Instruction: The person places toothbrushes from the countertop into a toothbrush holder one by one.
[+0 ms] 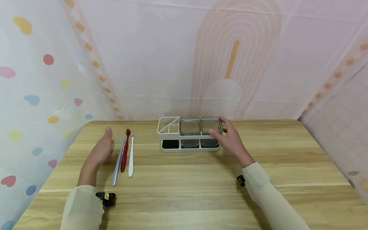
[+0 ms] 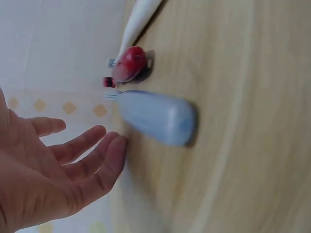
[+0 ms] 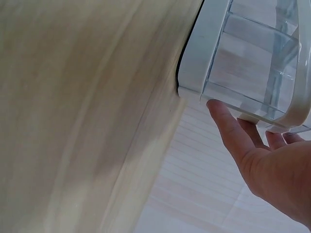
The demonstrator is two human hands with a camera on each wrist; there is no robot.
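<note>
Three toothbrushes lie side by side on the left of the wooden table: a grey one, a red one and a white one. My left hand hovers just left of the grey toothbrush, palm open and fingers straight, holding nothing. At the back middle stands a white holder rack with two clear cups. My right hand reaches its right end. The thumb touches the rack's corner below the right cup. The other fingers are partly hidden behind it.
A patterned curtain hangs behind and on both sides of the table. The rack's left part is a divided compartment with nothing visible in it. Bare tabletop lies between my two arms and to the right of the rack.
</note>
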